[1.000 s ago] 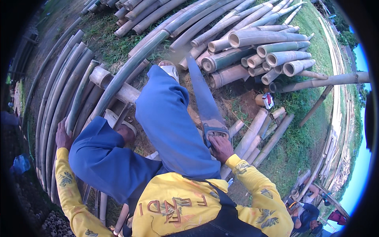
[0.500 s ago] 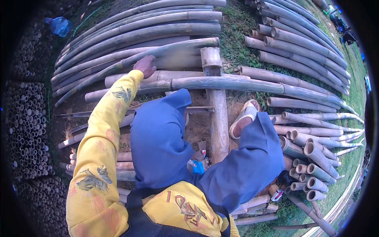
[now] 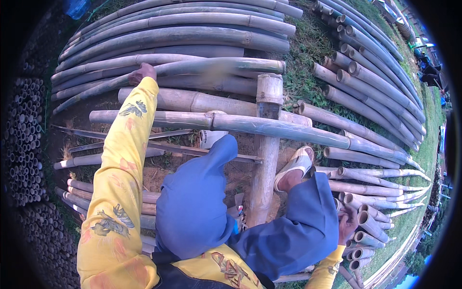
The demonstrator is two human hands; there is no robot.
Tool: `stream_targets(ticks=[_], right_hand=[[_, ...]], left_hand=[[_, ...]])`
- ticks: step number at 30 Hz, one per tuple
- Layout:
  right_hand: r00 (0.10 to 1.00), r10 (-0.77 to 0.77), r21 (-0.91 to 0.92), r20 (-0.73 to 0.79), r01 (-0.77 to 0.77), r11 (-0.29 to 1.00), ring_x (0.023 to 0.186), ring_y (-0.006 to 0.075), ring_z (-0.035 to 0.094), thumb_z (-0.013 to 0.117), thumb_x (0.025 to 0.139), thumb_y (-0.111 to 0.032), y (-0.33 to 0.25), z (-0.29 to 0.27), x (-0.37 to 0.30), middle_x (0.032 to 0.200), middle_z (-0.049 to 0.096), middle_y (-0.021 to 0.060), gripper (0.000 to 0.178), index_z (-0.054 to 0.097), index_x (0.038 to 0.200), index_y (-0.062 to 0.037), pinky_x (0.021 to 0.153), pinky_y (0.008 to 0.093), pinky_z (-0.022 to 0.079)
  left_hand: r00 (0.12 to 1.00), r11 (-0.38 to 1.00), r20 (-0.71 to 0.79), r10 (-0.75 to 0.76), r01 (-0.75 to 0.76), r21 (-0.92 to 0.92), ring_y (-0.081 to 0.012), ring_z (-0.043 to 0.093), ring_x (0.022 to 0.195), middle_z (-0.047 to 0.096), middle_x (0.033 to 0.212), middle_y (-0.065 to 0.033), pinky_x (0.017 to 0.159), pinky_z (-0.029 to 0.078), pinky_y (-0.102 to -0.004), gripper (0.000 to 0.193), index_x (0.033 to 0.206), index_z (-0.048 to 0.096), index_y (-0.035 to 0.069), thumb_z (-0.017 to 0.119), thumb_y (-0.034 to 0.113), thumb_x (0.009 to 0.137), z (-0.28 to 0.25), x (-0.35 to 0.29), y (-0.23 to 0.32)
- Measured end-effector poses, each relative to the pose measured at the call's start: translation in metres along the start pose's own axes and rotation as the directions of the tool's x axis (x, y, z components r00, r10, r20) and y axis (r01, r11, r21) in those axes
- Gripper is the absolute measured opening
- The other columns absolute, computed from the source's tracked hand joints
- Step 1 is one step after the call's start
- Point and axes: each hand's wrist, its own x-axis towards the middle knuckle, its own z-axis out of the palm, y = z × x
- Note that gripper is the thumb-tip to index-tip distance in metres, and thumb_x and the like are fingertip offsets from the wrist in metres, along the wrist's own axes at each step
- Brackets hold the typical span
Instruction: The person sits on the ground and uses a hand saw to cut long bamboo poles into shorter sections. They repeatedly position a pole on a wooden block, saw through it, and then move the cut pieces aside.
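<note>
The right hand (image 3: 347,222) has come into view, its grip unclear, while the left hand (image 3: 143,73) grips a bamboo pole (image 3: 183,67), likely stiff and heavy, best held mid-length.

I've got the left arm (image 3: 118,183) stretched forward, well left of the right knee (image 3: 325,236), the left hand (image 3: 142,73) curled downward; the right hand (image 3: 347,222) sits just right of that knee.
</note>
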Motion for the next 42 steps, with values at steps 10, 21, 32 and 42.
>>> stream_targets(ticks=[10, 21, 32, 42], right_hand=[[0.495, -0.695, -0.354, 0.522, 0.867, 0.351, 0.129, 0.0315, 0.055, 0.081, 0.084, -0.039, -0.234, 0.335, 0.275, 0.133, 0.063, 0.0114, 0.07, 0.056, 0.144, -0.0132, 0.11, 0.0474, 0.042], [0.421, -0.712, -0.368, 0.563, 0.898, 0.241, 0.118, 0.0272, 0.06, 0.082, 0.079, -0.025, -0.269, 0.416, 0.277, 0.113, 0.062, 0.0075, 0.055, 0.059, 0.128, -0.0124, 0.125, 0.0521, 0.025], [0.369, -0.849, -0.393, 0.379, 0.894, 0.213, 0.114, 0.0367, 0.057, 0.082, 0.072, -0.013, -0.232, 0.282, 0.249, 0.122, 0.061, 0.0145, 0.066, 0.058, 0.132, -0.0047, 0.101, 0.049, 0.043], [0.452, -0.841, -0.478, 0.297, 0.833, 0.278, 0.116, 0.0354, 0.056, 0.082, 0.078, -0.017, -0.252, 0.282, 0.306, 0.122, 0.061, 0.0132, 0.065, 0.056, 0.137, -0.0066, 0.098, 0.0481, 0.044]], left_hand=[[0.97, 0.961, 0.225, -0.095, 0.149, -0.233, -0.0351, 0.06, 0.126, 0.056, 0.141, -0.0298, 0.108, 0.047, -0.0428, 0.076, 0.136, 0.049, -0.016, 0.069, 0.04, 0.09, -0.063, 0.095, -0.009], [0.945, 0.906, 0.272, -0.18, 0.267, -0.328, -0.0345, 0.058, 0.123, 0.053, 0.145, -0.0194, 0.104, 0.049, -0.0418, 0.07, 0.145, 0.051, -0.005, 0.063, 0.044, 0.097, -0.068, 0.111, -0.037], [0.86, 0.637, 0.51, -0.017, 0.403, -0.657, -0.0138, 0.054, 0.077, 0.062, 0.101, -0.0034, 0.065, 0.045, -0.0315, 0.063, 0.117, 0.068, 0.008, 0.069, 0.064, 0.087, -0.092, -0.011, 0.01], [0.734, 0.708, 0.653, 0.187, 0.36, -0.607, -0.0149, 0.062, 0.09, 0.067, 0.108, -0.0024, 0.078, 0.047, -0.0328, 0.049, 0.119, 0.064, 0.013, 0.071, 0.053, 0.092, -0.052, -0.008, 0.107]])
